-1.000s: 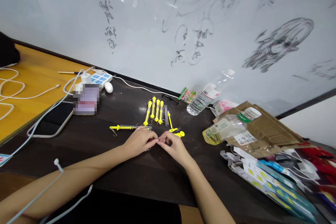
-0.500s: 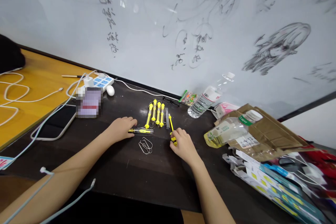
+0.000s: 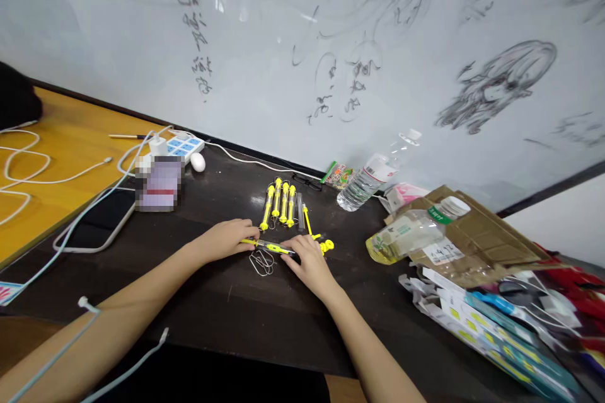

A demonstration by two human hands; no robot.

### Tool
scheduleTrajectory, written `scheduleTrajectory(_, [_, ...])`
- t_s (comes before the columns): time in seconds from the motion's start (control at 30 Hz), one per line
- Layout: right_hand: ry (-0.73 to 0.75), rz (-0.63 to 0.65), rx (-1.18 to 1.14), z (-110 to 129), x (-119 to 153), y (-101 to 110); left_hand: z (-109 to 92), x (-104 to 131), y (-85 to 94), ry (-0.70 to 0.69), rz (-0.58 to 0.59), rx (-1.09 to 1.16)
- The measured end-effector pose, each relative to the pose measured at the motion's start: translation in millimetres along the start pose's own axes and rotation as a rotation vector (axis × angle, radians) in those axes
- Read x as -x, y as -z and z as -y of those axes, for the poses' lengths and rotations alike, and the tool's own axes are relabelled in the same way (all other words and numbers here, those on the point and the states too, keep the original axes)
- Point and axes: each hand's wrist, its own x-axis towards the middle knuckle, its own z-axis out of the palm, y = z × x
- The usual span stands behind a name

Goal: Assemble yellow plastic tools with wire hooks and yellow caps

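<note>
On the dark desk (image 3: 274, 321), mid-span: left hand (image 3: 227, 239) pinching the yellow end of a slim clear-and-yellow tube (image 3: 273, 248), fingertips pressed together, not spread. Tube lies near crosswise between the hands, just off the desk or on it, can't tell. Right hand (image 3: 309, 264) pinches the other end, thumb on near side, fingers on far side.

Handling: tube looks light and stiff, likely slick plastic; clear wall could crack if squeezed hard. Best held at the ends, lightly, keeping fingers off the thin yellow part.

Materials, left to right: flat glossy phone (image 3: 99, 220), pale rim. Wire hooks (image 3: 261, 262), thin bent metal, loosely overlapping, near side of tube. Four yellow-capped tubes (image 3: 284, 203), smooth, cylindrical, side by side. Empty clear tube (image 3: 300, 211), straight and plain. Yellow rod (image 3: 307, 220), narrow, rigid-looking. Yellow end pieces (image 3: 328, 245), small, rounded. Ribbed clear water bottle (image 3: 354, 194), tilted look. Brown cardboard (image 3: 491, 236), creased, matte.
</note>
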Motion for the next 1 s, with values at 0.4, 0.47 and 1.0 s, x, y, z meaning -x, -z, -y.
scheduleTrajectory(0.4, [-0.132,-0.141,-0.59,-15,-2,6,5,-8,-20.3,-0.029,-0.097,0.182])
scheduleTrajectory(0.47, [-0.186,-0.159,-0.685,-16,-3,7,6,-8,-22.4,-0.008,-0.106,0.208])
scheduleTrajectory(1.0, [-0.475,-0.599,-1.312,-30,-6,29,4,-10,-22.6,0.144,-0.195,0.26])
